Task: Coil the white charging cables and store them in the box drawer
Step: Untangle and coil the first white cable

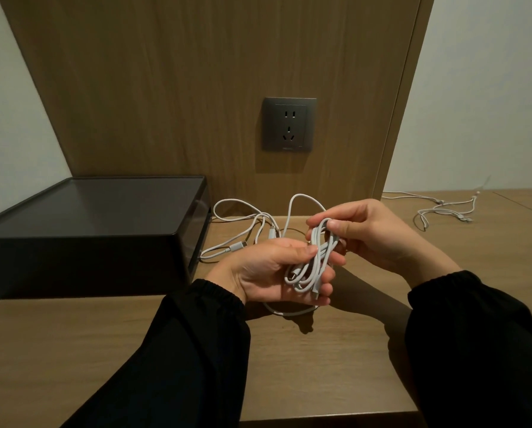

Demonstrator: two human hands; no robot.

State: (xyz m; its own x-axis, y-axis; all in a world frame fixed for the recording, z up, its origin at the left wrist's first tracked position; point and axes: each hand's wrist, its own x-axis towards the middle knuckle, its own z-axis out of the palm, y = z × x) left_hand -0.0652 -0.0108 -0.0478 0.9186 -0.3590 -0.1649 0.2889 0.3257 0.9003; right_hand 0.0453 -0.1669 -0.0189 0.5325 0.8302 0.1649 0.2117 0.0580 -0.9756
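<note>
Above the wooden bench, the left hand cradles a half-wound white cable coil, thumb clamped over its loops; the right hand pinches the coil's top. The cord looks light, limp and springy, likely to unwind unless gripped across all loops at the middle. Behind, loose white cables lie beside the dark box; a further white cable lies far right. The wall socket carries a mark too small to read.
</note>
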